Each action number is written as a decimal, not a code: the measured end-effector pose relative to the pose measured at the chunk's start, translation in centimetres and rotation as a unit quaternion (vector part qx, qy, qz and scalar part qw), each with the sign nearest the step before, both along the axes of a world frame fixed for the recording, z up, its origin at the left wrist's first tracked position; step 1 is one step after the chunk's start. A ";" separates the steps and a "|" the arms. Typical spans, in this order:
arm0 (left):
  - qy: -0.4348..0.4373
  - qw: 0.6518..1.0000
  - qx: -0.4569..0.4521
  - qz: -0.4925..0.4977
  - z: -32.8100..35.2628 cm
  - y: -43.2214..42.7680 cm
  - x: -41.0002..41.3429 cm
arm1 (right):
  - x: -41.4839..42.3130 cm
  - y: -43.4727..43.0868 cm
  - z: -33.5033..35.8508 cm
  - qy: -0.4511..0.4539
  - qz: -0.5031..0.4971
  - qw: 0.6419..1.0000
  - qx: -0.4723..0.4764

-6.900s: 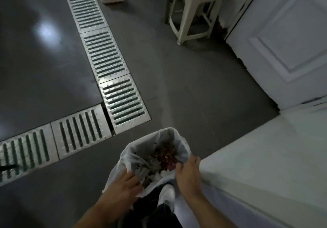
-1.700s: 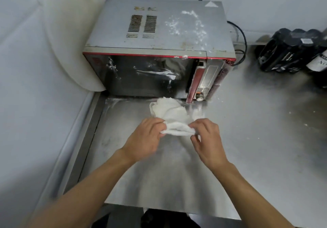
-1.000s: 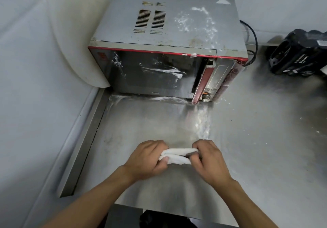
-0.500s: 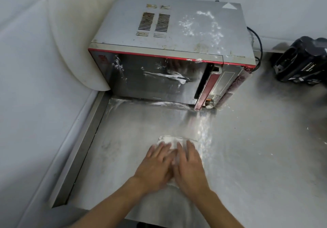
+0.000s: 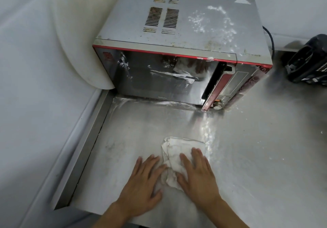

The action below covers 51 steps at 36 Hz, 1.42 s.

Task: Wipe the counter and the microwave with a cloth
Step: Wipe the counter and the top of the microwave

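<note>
A folded white cloth (image 5: 178, 149) lies flat on the steel counter (image 5: 256, 157) in front of the microwave (image 5: 185, 38). My right hand (image 5: 198, 176) presses on the cloth's near right part with straight fingers. My left hand (image 5: 143, 181) lies flat beside it, its fingers touching the cloth's left edge. The microwave is silver with a red trim. White powder is scattered over its top, and white smears streak its dark door. A pale powdery streak runs down the counter below the control panel.
A round white board (image 5: 77, 38) leans against the wall left of the microwave. Black packs (image 5: 307, 63) stand at the far right of the counter. A raised steel rim (image 5: 85, 146) borders the counter's left side, against the white wall.
Both hands held the bunched cloth up a second ago, then laid it on the counter and flattened it. Now the hands have drawn apart a little and more of the cloth shows.
</note>
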<state>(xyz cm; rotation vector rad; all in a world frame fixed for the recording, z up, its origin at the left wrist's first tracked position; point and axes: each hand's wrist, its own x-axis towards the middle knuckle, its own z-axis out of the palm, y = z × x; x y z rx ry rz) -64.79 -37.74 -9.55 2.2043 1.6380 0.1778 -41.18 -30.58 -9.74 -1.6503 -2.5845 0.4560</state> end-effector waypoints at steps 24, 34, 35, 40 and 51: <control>0.066 0.996 -0.019 0.053 -1.2 -0.1 -0.5 | -1.1 6.4 0.3 -0.077 -0.055 0.995 -0.034; 0.064 0.994 -0.001 0.092 -0.7 0.8 0.7 | 12.1 7.8 0.7 -0.102 -0.121 0.987 -0.022; 0.063 0.994 -0.001 0.094 -0.7 0.8 0.8 | 12.4 8.9 0.9 -0.093 -0.179 0.979 -0.019; 0.072 0.993 -0.006 0.096 -0.5 0.8 1.1 | 7.0 11.6 1.2 -0.073 -0.312 0.945 -0.066; 0.092 0.991 -0.019 0.095 -0.3 1.1 1.2 | 4.5 5.5 0.1 -0.050 -0.036 0.997 -0.042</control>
